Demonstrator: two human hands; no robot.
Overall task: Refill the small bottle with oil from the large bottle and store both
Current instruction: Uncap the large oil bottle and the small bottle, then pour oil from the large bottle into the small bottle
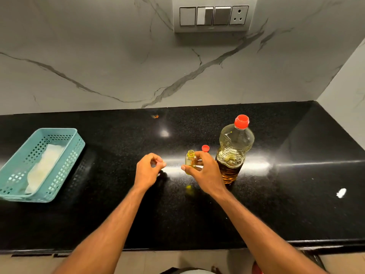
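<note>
Right hand point(205, 173) grips the uncapped, clear small bottle point(190, 161), upright.

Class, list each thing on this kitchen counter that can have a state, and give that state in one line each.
Small bottle: upright, uncapped, held by the right hand.
Small red cap: off, lying on the counter behind the small bottle.
Large bottle: upright, red cap on, partly full of oil.
Basket: holds a white cloth.
Left hand: loosely curled, seemingly holding nothing.
</note>
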